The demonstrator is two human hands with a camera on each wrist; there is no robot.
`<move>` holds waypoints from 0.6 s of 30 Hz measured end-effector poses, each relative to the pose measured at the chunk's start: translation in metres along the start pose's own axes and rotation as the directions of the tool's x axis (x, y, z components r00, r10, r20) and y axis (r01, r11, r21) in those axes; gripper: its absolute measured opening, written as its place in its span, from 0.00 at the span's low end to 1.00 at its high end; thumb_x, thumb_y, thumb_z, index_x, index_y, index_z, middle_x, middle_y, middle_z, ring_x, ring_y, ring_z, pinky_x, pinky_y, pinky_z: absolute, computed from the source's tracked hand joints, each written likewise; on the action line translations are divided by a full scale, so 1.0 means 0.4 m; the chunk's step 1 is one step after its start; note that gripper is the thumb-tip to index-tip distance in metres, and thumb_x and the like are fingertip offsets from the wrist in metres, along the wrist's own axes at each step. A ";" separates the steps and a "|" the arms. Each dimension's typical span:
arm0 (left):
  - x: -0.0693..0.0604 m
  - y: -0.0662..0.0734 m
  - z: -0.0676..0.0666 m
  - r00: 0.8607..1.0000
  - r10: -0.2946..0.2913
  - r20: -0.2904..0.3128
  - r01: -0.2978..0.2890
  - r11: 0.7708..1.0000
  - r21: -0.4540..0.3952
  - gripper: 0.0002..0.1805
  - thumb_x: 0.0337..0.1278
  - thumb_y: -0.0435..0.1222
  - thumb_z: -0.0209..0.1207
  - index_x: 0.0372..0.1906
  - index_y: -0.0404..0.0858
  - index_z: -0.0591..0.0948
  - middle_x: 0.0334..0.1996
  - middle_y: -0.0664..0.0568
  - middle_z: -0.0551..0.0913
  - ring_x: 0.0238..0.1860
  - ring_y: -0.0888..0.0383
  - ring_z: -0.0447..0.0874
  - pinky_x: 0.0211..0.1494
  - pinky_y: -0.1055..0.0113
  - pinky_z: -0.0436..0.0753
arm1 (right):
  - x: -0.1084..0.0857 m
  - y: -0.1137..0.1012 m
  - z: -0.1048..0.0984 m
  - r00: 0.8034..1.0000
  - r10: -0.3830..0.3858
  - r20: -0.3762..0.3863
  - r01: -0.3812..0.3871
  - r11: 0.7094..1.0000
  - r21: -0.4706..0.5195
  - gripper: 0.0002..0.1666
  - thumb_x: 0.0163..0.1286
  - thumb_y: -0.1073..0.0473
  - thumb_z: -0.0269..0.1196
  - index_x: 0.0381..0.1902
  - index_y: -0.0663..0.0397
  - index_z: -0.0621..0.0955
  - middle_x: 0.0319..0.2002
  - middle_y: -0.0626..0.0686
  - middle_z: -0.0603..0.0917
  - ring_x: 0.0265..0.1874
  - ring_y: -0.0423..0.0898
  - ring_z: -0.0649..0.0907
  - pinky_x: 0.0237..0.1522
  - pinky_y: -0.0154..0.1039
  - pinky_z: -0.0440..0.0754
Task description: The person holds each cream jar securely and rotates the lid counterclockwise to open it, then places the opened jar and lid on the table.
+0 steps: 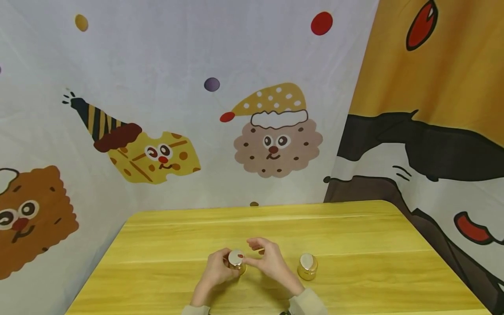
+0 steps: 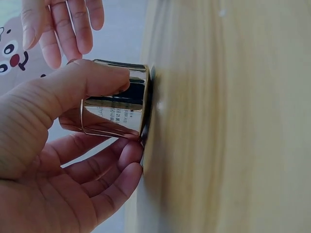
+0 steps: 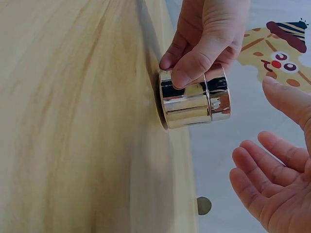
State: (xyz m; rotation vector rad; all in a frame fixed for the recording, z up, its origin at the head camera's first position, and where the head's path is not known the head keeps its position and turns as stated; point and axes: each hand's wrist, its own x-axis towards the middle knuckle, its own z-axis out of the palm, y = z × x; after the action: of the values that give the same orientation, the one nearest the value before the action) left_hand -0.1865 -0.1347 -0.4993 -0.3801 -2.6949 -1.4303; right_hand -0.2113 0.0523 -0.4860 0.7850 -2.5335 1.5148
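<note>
A shiny gold jar with a lid [image 1: 236,257] is at the front middle of the table, its base at the tabletop. My left hand [image 1: 217,267] grips its side, thumb on one face and fingers round the other. Small print shows on the jar wall [image 2: 119,115] in the left wrist view. My right hand [image 1: 271,261] is beside the jar with its fingers relaxed and apart. In the right wrist view a gap separates the right hand [image 3: 284,177] from the lid [image 3: 219,99]. A second gold jar [image 1: 307,267] stands upright to the right.
The yellow wood-grain table [image 1: 157,240] has rounded far corners. Behind it hangs a pale cloth [image 1: 177,57] printed with cartoon biscuits and cheese. A cloth with orange, black and white areas [image 1: 453,87] hangs at the right.
</note>
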 end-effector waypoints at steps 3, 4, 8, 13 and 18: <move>0.001 -0.001 0.001 1.000 -0.004 0.003 0.004 1.000 -0.011 0.20 0.29 0.28 0.72 0.35 0.29 0.79 0.28 0.48 0.80 0.27 0.61 0.73 0.28 0.73 0.74 | 0.000 -0.002 -0.005 1.000 -0.005 -0.010 0.005 1.000 0.006 0.28 0.51 0.57 0.72 0.48 0.64 0.78 0.43 0.61 0.82 0.40 0.57 0.81 0.39 0.49 0.81; 0.002 -0.002 0.002 1.000 -0.006 0.001 0.006 1.000 -0.010 0.20 0.29 0.28 0.72 0.35 0.30 0.79 0.27 0.49 0.79 0.27 0.61 0.72 0.28 0.73 0.74 | 0.000 -0.002 -0.006 1.000 -0.007 -0.014 0.007 1.000 0.010 0.28 0.51 0.56 0.72 0.48 0.63 0.78 0.43 0.61 0.82 0.40 0.57 0.81 0.39 0.50 0.81; 0.006 -0.001 0.005 1.000 -0.007 -0.011 0.007 1.000 -0.006 0.21 0.31 0.30 0.73 0.36 0.31 0.78 0.29 0.49 0.80 0.29 0.61 0.72 0.30 0.72 0.74 | -0.001 -0.004 -0.012 1.000 -0.011 -0.026 0.011 1.000 0.016 0.28 0.52 0.56 0.72 0.48 0.63 0.78 0.43 0.60 0.82 0.40 0.57 0.81 0.39 0.47 0.81; 0.011 0.006 0.010 1.000 -0.003 -0.024 0.002 0.999 -0.044 0.22 0.32 0.30 0.72 0.39 0.32 0.77 0.34 0.47 0.82 0.32 0.59 0.75 0.34 0.71 0.76 | -0.006 -0.014 -0.025 0.999 -0.014 -0.052 0.015 1.000 0.021 0.27 0.52 0.56 0.72 0.48 0.61 0.79 0.42 0.57 0.83 0.40 0.55 0.82 0.40 0.44 0.81; 0.014 0.020 0.012 0.999 -0.008 -0.048 0.004 0.995 -0.097 0.22 0.32 0.29 0.72 0.39 0.34 0.77 0.34 0.49 0.81 0.31 0.60 0.74 0.32 0.72 0.76 | -0.009 -0.024 -0.040 0.997 -0.007 -0.071 0.010 0.999 0.050 0.26 0.52 0.57 0.72 0.48 0.60 0.79 0.43 0.55 0.83 0.41 0.56 0.81 0.41 0.51 0.80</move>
State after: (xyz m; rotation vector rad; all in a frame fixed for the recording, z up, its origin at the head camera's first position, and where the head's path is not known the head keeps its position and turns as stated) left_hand -0.1895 -0.1253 -0.4947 -0.3387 -2.5983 -1.5545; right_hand -0.2067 0.0636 -0.4711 0.7335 -2.4475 1.5799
